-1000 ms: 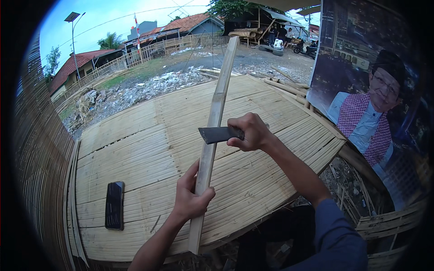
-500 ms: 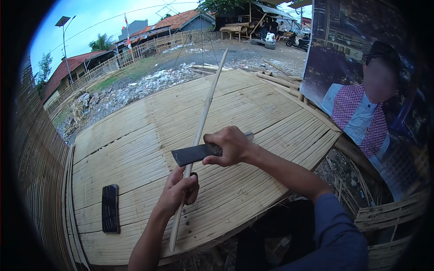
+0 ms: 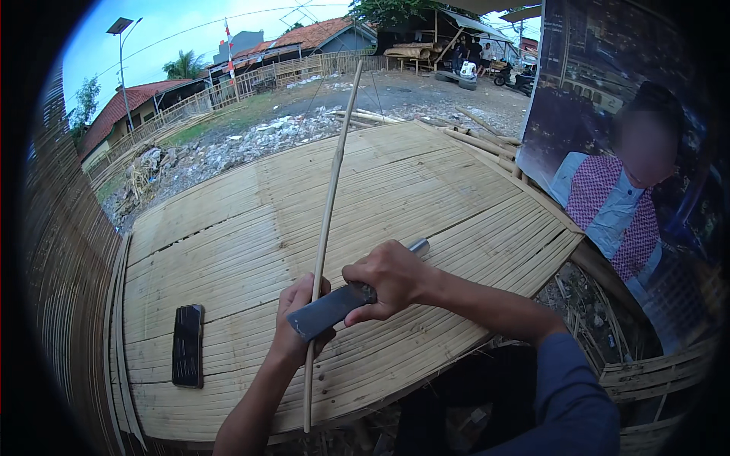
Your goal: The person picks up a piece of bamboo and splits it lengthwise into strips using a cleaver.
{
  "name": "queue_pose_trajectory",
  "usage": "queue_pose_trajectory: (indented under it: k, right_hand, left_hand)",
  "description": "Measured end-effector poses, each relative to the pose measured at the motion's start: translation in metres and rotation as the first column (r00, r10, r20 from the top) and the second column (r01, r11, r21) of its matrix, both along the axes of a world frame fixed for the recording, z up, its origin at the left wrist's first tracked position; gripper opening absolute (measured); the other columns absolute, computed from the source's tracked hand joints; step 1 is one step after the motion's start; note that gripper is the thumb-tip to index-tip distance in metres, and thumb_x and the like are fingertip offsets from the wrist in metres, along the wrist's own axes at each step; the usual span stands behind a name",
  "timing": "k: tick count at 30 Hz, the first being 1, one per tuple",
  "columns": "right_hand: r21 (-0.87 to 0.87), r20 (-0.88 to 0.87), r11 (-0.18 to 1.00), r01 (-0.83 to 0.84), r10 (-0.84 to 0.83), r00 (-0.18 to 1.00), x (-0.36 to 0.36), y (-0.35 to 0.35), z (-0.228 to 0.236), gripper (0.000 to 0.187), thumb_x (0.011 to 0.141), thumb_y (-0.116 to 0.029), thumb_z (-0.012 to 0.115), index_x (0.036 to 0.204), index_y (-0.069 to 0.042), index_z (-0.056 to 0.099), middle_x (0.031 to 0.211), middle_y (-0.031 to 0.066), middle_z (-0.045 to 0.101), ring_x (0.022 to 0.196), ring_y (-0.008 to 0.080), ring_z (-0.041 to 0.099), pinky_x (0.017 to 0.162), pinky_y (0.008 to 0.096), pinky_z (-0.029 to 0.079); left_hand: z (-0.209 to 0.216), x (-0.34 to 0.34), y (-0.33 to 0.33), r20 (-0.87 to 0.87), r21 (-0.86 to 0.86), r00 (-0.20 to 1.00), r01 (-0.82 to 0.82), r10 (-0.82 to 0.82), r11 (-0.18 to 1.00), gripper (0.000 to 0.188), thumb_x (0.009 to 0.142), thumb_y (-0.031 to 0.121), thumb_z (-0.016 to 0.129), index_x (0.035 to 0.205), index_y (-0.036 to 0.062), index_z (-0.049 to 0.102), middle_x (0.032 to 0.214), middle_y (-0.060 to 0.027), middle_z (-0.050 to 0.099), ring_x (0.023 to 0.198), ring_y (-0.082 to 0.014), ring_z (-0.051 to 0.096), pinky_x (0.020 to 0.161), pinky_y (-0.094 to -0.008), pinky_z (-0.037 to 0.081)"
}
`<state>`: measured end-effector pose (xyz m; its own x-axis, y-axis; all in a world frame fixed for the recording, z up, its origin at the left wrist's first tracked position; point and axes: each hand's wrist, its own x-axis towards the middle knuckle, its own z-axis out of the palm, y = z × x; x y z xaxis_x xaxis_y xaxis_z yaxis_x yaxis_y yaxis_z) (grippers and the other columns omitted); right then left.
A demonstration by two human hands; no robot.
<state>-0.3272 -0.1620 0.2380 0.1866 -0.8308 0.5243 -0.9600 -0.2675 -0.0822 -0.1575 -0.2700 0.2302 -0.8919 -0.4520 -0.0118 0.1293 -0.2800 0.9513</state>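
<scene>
My left hand (image 3: 295, 299) is closed around a long, thin bamboo stick (image 3: 331, 194). The stick slants up and away over the table, its near end close to the front edge. My right hand (image 3: 389, 280) grips a cleaver-like knife with a broad dark blade (image 3: 328, 310) and a round metal handle (image 3: 419, 247) showing behind the fist. The blade lies across the stick, in front of my left hand, and hides part of its fingers. Whether the edge touches the stick, I cannot tell.
Beneath my hands is a slatted bamboo table (image 3: 228, 251). A dark phone (image 3: 188, 346) lies on its left side. A woven bamboo wall (image 3: 72, 251) stands at the left, a printed banner (image 3: 559, 83) at the right. Bamboo poles (image 3: 487, 152) lie beyond the far right edge.
The blade has come down along the stick toward me, from above my left hand to in front of it. The stick stands more upright, its far end shifted left.
</scene>
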Motion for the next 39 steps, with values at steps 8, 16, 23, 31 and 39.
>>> queue_pose_trajectory:
  k: [8,16,23,31,39]
  right_hand:
    - [-0.050,-0.038,0.998,-0.038,0.036,0.999,0.005,0.002,0.003,0.066,0.070,-0.072,0.060,0.061,-0.008,0.046,0.049,0.0049,0.047,0.043,0.0271,0.052,0.042,0.0359,0.040]
    - [-0.174,0.021,0.970,0.168,-0.167,0.986,-0.015,0.002,0.023,0.068,0.074,-0.073,0.054,0.062,-0.007,0.053,0.045,0.0059,0.047,0.042,0.0265,0.055,0.043,0.0362,0.043]
    - [0.004,-0.010,1.000,-0.018,0.018,1.000,0.008,0.001,0.009,0.067,0.074,-0.072,0.055,0.064,-0.006,0.054,0.048,0.0076,0.050,0.045,0.0281,0.057,0.046,0.0372,0.044]
    - [0.090,0.074,0.994,-0.055,0.048,0.996,0.018,0.004,0.009,0.065,0.074,-0.070,0.057,0.065,-0.006,0.056,0.048,0.0081,0.052,0.046,0.0294,0.057,0.046,0.0378,0.045]
    - [-0.013,0.023,0.999,0.040,-0.040,0.999,0.013,-0.002,0.005,0.069,0.070,-0.076,0.054,0.062,-0.008,0.051,0.047,0.0047,0.045,0.042,0.0262,0.051,0.043,0.0355,0.041]
  left_hand:
    - [-0.005,0.003,0.005,-0.134,-0.023,0.990,0.030,-0.033,0.999,0.039,0.099,0.035,0.036,0.073,0.0076,0.047,0.050,-0.0011,0.042,0.030,-0.0083,0.038,0.024,-0.0202,0.030]
    - [0.000,0.003,0.012,-0.056,-0.052,0.998,-0.011,0.008,0.999,0.035,0.099,0.032,0.038,0.075,0.0070,0.047,0.047,0.0000,0.037,0.031,-0.0084,0.033,0.027,-0.0236,0.025]
    - [-0.005,0.003,-0.002,-0.123,-0.115,0.991,0.039,-0.053,0.993,0.042,0.102,0.037,0.030,0.077,0.0079,0.047,0.051,0.0002,0.044,0.035,-0.0075,0.042,0.028,-0.0210,0.033]
    - [-0.006,0.002,0.004,-0.105,-0.223,0.994,0.005,-0.029,0.975,0.046,0.101,0.041,0.031,0.071,0.0092,0.046,0.051,0.0005,0.044,0.035,-0.0066,0.042,0.028,-0.0206,0.033]
    - [-0.014,-0.005,-0.006,-0.115,-0.342,0.991,-0.100,0.064,0.934,0.045,0.101,0.038,0.032,0.074,0.0065,0.049,0.054,0.0013,0.046,0.039,-0.0072,0.045,0.033,-0.0229,0.037]
